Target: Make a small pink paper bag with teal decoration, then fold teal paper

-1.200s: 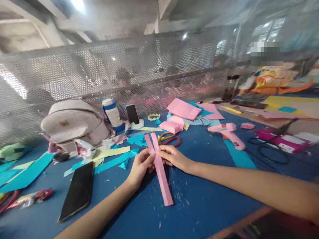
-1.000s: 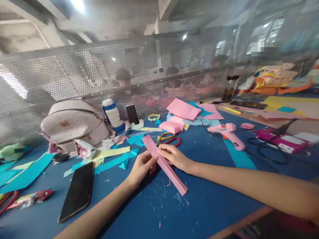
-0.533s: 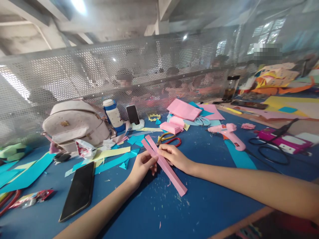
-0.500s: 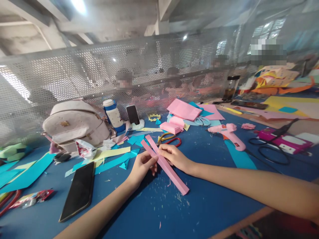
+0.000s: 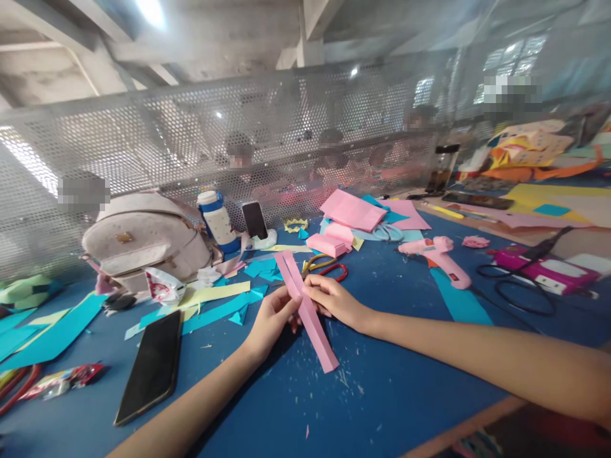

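A long pink paper strip (image 5: 316,334), creased lengthwise and split at its far end, is held slantwise over the blue table (image 5: 382,401). My left hand (image 5: 273,316) pinches its left edge between thumb and fingers. From the other side my right hand (image 5: 337,302) pinches the right edge at about the same height. Both hands are closed, and some fingertips are hidden beneath the paper. Just beyond my right hand lie scissors (image 5: 340,272) with red and yellow handles, their blades partly covered. Small paper scraps are scattered under the strip.
Right of my hands lies a pink glue gun (image 5: 442,257). A black phone (image 5: 150,366) rests left of my left forearm. Behind stand a backpack (image 5: 143,238), a bottle (image 5: 217,219) and folded pink paper (image 5: 353,210). A perforated metal screen (image 5: 167,140) runs across the back, people beyond it.
The strip's near end has swung left, so it points more straight toward me. Its two far flaps have come closer together. Both hands stay nearly in place.
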`<action>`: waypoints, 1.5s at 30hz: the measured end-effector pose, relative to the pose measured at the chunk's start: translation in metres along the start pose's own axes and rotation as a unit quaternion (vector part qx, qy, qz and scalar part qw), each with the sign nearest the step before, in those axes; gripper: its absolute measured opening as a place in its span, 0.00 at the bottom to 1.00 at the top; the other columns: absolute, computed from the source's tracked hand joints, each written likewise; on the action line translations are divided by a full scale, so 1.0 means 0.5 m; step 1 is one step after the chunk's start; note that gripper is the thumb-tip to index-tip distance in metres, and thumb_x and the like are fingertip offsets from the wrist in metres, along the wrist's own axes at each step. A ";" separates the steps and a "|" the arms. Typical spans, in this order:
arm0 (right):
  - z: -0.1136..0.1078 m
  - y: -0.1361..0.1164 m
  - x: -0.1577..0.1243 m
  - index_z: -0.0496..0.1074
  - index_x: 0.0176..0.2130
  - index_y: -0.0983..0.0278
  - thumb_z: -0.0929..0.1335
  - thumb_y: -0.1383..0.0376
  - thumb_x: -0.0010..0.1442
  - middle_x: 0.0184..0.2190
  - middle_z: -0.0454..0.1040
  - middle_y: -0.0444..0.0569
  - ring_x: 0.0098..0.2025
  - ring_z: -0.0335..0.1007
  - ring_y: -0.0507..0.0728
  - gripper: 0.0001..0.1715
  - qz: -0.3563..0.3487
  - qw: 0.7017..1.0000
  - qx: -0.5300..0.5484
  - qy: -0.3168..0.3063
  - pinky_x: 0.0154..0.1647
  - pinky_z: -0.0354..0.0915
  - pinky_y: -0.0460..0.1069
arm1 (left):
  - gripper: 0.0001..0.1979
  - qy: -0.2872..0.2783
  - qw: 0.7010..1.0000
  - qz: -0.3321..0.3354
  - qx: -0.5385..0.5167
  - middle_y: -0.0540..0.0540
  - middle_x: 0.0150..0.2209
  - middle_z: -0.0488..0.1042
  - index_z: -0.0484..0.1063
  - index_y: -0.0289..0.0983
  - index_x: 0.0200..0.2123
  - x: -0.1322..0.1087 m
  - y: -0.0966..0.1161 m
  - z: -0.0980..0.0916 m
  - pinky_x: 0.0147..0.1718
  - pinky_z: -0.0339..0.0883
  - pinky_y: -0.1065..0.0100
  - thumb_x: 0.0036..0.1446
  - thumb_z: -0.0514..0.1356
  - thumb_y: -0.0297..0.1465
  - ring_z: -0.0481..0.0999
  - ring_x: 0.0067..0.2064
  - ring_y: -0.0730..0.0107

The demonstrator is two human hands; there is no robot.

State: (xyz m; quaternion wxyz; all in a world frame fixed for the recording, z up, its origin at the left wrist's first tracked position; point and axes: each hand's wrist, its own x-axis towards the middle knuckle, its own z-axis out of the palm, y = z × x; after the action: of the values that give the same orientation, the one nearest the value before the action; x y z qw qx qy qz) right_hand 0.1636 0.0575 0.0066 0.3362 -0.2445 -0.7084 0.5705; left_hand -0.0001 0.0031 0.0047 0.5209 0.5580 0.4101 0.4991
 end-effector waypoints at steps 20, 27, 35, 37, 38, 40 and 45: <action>-0.003 0.007 0.004 0.62 0.31 0.63 0.64 0.51 0.62 0.19 0.65 0.39 0.16 0.52 0.47 0.19 -0.005 1.000 0.015 -0.019 0.16 0.48 0.44 | 0.16 0.009 1.000 -0.007 -0.006 0.51 0.26 0.70 0.71 0.34 0.37 -0.002 0.001 -0.001 0.17 0.65 0.77 0.56 0.62 0.42 0.69 0.23 0.77; -0.001 0.002 0.001 0.62 0.33 0.63 0.63 0.51 0.64 0.19 0.63 0.38 0.17 0.52 0.47 0.18 -0.002 1.000 0.011 0.005 0.16 0.48 0.44 | 0.18 -0.004 1.000 -0.018 -0.006 0.50 0.27 0.71 0.69 0.33 0.35 0.000 0.008 0.003 0.19 0.67 0.75 0.54 0.64 0.43 0.71 0.25 0.75; 0.002 0.002 -0.001 0.64 0.32 0.64 0.65 0.50 0.62 0.21 0.60 0.38 0.18 0.52 0.46 0.20 -0.012 1.000 0.011 -0.003 0.16 0.48 0.44 | 0.17 -0.006 1.000 -0.011 -0.006 0.56 0.22 0.66 0.65 0.36 0.36 0.001 0.000 0.000 0.14 0.55 0.78 0.57 0.61 0.45 0.60 0.17 0.83; 0.001 0.003 0.000 0.64 0.32 0.64 0.65 0.51 0.62 0.20 0.60 0.38 0.18 0.51 0.46 0.18 -0.013 1.000 0.013 -0.001 0.16 0.48 0.44 | 0.19 -0.018 1.000 -0.011 0.000 0.54 0.23 0.67 0.67 0.35 0.39 0.001 0.004 0.001 0.15 0.54 0.77 0.57 0.61 0.45 0.60 0.17 0.82; 0.000 0.004 0.000 0.64 0.32 0.64 0.65 0.52 0.62 0.20 0.59 0.37 0.18 0.51 0.46 0.18 -0.013 1.000 0.015 -0.001 0.16 0.48 0.44 | 0.19 -0.021 1.000 -0.010 0.002 0.54 0.23 0.67 0.68 0.34 0.40 0.000 0.006 0.002 0.15 0.54 0.77 0.56 0.62 0.45 0.60 0.17 0.82; 0.000 0.006 0.002 0.64 0.31 0.64 0.65 0.52 0.61 0.19 0.59 0.37 0.17 0.51 0.46 0.18 -0.011 1.000 0.019 -0.005 0.16 0.48 0.44 | 0.20 -0.017 1.000 -0.007 0.001 0.55 0.22 0.66 0.68 0.35 0.39 0.000 0.009 0.004 0.15 0.54 0.77 0.55 0.62 0.46 0.59 0.18 0.82; 0.001 0.007 0.004 0.64 0.32 0.64 0.66 0.52 0.60 0.19 0.59 0.37 0.17 0.48 0.46 0.18 -0.006 0.999 0.035 -0.010 0.16 0.46 0.44 | 0.17 -0.001 1.000 -0.002 -0.010 0.57 0.19 0.62 0.66 0.36 0.35 -0.003 0.006 0.004 0.16 0.53 0.77 0.55 0.62 0.45 0.58 0.18 0.82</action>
State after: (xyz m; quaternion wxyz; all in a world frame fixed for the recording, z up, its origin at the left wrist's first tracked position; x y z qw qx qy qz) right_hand 0.1619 0.0595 0.0036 0.3411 -0.2226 -0.6926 0.5953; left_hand 0.0017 0.0009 0.0077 0.5282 0.5523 0.4053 0.5017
